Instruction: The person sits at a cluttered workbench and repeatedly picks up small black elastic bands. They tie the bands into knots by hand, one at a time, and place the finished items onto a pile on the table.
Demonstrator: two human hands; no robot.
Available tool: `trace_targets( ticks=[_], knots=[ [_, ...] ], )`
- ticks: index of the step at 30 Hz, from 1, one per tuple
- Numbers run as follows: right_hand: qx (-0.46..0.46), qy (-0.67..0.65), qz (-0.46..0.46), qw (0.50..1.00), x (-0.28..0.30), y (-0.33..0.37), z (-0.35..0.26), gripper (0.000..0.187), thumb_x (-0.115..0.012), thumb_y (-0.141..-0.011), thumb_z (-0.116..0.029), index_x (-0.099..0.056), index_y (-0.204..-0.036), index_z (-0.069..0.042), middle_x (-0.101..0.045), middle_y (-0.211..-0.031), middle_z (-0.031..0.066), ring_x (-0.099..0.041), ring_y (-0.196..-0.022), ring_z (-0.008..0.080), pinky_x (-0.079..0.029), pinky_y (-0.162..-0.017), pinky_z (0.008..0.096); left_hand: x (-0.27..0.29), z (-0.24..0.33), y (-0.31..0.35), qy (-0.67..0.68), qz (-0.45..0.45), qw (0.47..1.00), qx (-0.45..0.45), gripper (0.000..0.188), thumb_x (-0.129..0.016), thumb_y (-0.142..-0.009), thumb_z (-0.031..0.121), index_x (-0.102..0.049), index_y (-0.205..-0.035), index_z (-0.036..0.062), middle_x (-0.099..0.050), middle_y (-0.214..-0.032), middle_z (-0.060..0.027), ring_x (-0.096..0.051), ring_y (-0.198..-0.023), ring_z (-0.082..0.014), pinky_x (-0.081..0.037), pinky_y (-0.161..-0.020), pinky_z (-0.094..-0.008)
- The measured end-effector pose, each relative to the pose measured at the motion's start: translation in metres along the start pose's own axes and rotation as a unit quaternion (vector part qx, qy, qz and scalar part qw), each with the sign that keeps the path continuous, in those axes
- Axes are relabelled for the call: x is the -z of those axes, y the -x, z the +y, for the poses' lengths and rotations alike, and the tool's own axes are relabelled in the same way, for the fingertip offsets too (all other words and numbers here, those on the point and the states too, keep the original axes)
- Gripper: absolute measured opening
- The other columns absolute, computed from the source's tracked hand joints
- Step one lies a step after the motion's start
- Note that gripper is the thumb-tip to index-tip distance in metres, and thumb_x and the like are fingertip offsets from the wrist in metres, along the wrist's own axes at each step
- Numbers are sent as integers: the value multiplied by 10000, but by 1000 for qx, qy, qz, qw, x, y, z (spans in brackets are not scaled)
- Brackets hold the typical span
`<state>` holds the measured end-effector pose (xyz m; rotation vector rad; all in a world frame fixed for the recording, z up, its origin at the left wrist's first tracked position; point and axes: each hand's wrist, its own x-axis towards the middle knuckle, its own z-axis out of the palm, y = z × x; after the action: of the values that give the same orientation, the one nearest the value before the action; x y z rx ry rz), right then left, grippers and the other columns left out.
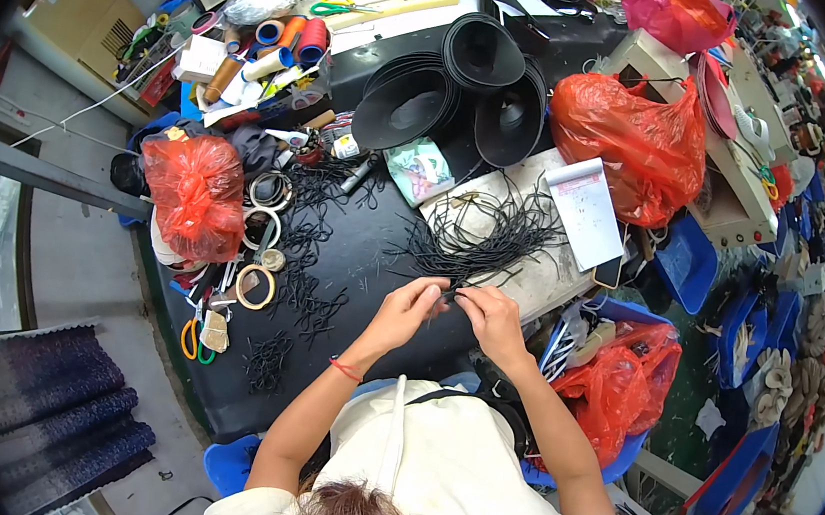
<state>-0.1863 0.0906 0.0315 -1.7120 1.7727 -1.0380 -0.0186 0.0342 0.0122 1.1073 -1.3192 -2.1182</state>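
Near the front edge of the black-covered table my two hands meet, fingertips almost together. Between them is a short bit of black cord (450, 295), too small to make out fully. My right hand (494, 322) pinches it between thumb and forefinger. My left hand (407, 310) is closed at its other side, its fingertips slightly blurred. Just beyond them a tangled heap of thin black cords (480, 239) lies on a pale board (542, 283). More short black cord pieces (305, 246) are strewn to the left of my hands.
Nested black curved pieces (403, 106) stand at the back. A white notepad (586, 215) and red plastic bag (635, 145) lie right. Tape rolls (255, 286), scissors (191, 338) and another red bag (193, 194) line the left. A blue bin (635, 452) stands beside my right arm.
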Motion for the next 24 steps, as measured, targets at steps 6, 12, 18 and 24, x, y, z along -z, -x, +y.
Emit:
trace_targets(
  ticks=[6,12,18,24],
  knots=[
    [-26,-16,-23,999,14,-4,-28,183,-647,-760,-50,-650,-940,-16,-566,-742,126,-575,-668,267,-453,-603,341,4,27,18,129,-20,989,69,235,-523,-912,203,-595,-1038,18,-588,-829,-5,-439,-585,-28,-381,-518,-167],
    [46,-14,39,998,26,-6,-45,129,-639,-764,-18,-643,-892,-20,-555,-764,106,-570,-656,230,-447,-583,298,8,46,38,115,-44,988,97,207,-587,-873,182,-619,-983,9,-605,-792,-13,-504,-614,-48,-423,-544,-174],
    [-91,-64,173,979,11,-16,-60,77,-653,-758,-37,-630,-830,-20,-559,-727,99,-561,-595,222,-440,-541,293,-2,42,54,166,10,985,54,223,-599,-860,167,-600,-996,-10,-644,-899,-91,-634,-806,-143,-535,-687,-258],
    [9,-64,59,996,-10,-6,-74,168,-550,-809,10,-632,-955,-7,-565,-840,130,-580,-720,235,-458,-619,312,-7,39,49,247,116,962,28,224,-568,-881,174,-583,-1024,2,-627,-939,-85,-624,-846,-147,-546,-680,-265]
  ],
)
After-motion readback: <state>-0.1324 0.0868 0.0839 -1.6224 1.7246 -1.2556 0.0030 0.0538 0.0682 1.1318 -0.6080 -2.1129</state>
